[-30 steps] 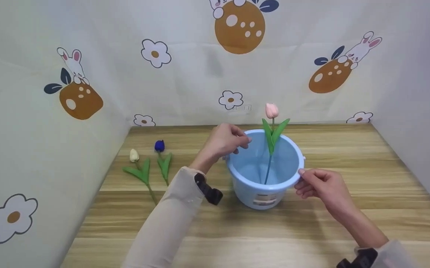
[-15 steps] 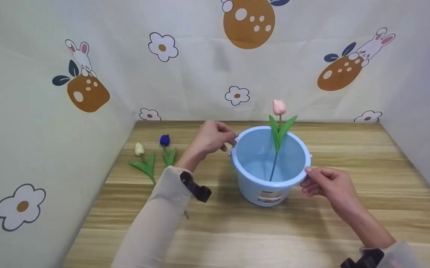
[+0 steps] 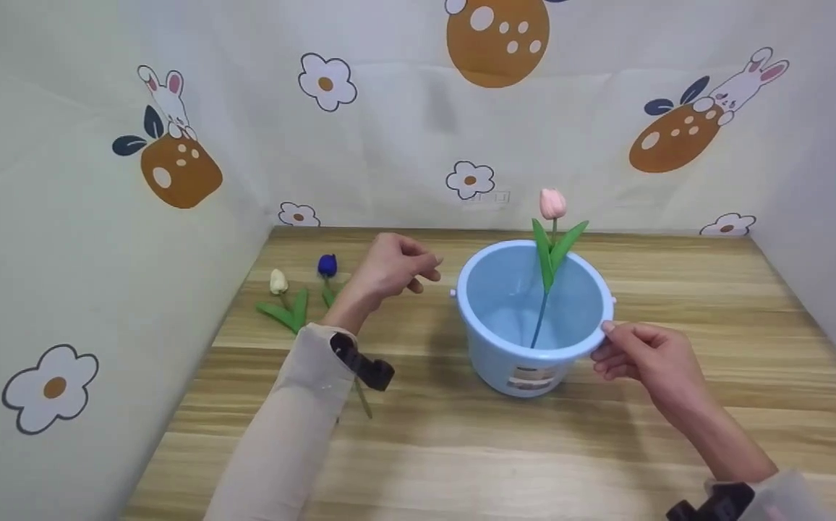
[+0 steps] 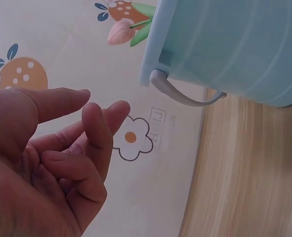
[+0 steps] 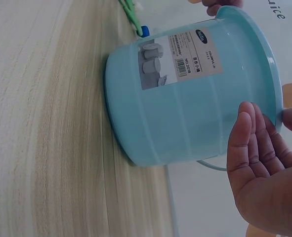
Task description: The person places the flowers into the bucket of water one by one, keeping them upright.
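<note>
A light blue bucket (image 3: 490, 354) stands upright on the table, with a pink tulip (image 3: 552, 204) leaning inside it, bloom and leaves above the rim. My right hand (image 3: 653, 358) pinches the bucket's near right rim, thumb on top and fingers along the outer wall. In the right wrist view, a printed label (image 5: 180, 59) shows on the bucket. To the left, my left hand (image 3: 393, 268) is apart from the bucket, fingers loosely bent around nothing. A cream tulip (image 3: 278, 281) and a blue tulip (image 3: 327, 265) lie beyond my left forearm, which partly hides both.
The left wrist view shows the bucket's handle (image 4: 185, 98) hanging at its side. Patterned cloth walls (image 3: 403, 108) enclose the wooden table (image 3: 736, 304) at the back and both sides.
My left hand has moved left, away from the bucket's rim and toward the two lying tulips. My right hand keeps its pinch on the rim. The head view has shifted slightly.
</note>
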A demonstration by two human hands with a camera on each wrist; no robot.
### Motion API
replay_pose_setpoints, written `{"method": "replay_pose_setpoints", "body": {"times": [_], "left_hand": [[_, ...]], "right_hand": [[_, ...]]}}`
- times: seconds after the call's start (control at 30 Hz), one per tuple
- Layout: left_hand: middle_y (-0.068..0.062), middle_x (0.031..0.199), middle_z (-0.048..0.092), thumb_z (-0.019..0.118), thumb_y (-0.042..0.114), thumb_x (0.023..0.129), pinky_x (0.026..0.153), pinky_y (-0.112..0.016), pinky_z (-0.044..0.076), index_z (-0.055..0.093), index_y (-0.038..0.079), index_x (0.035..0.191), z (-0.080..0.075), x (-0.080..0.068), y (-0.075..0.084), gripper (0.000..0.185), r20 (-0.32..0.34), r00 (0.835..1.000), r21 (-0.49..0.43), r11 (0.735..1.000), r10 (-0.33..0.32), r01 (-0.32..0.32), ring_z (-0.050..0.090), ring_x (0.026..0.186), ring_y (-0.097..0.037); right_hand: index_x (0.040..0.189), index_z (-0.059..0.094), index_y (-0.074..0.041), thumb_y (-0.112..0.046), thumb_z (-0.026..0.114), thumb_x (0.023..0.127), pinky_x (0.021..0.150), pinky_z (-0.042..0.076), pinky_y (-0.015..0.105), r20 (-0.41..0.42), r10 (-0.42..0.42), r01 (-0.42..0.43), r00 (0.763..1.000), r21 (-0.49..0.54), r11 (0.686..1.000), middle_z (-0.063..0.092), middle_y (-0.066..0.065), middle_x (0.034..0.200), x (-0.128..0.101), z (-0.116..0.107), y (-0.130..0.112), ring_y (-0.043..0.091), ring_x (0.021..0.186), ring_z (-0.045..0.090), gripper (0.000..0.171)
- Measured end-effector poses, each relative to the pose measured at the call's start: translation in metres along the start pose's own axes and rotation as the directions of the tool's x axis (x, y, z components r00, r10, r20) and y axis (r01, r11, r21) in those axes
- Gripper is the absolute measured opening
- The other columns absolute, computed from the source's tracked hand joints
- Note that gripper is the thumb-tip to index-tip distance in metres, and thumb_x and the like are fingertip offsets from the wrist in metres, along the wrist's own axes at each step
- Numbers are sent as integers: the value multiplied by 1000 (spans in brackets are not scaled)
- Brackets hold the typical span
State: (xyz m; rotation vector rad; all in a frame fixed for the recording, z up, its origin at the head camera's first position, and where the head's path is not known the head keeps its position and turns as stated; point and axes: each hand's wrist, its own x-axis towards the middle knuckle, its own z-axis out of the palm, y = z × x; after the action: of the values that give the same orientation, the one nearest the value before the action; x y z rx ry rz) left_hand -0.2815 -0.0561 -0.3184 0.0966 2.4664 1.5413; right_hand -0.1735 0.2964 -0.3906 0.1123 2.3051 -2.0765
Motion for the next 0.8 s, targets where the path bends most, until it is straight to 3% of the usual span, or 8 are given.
{"method": "replay_pose_setpoints", "body": {"times": [0.3,0.6,0.8], "left_hand": [[-12,100,81,71,23,102,54,-19,42,76,4,115,-6,1,-11,24,-14,1000,-6,1000,-13,13,64,60,-11],[-11,103,81,68,23,103,52,-17,39,74,2,119,-24,-1,-36,27,-31,998,12,999,-45,46,65,63,-9],[-8,98,82,68,21,103,53,-17,39,74,2,119,-33,-2,-47,27,-44,996,-24,997,-76,75,67,66,-10]], "right_hand": [[95,78,-2,-27,67,106,70,65,32,-2,8,-8,1000,-3,1000,78,5,80,0,0,1,16,71,76,29],[93,78,-2,-24,67,106,68,65,32,-13,6,-5,1000,17,1000,78,6,79,0,0,1,16,69,76,28],[93,78,1,-18,67,106,66,65,32,-26,12,-11,1000,46,999,77,7,77,1,2,3,18,67,75,26]]}}
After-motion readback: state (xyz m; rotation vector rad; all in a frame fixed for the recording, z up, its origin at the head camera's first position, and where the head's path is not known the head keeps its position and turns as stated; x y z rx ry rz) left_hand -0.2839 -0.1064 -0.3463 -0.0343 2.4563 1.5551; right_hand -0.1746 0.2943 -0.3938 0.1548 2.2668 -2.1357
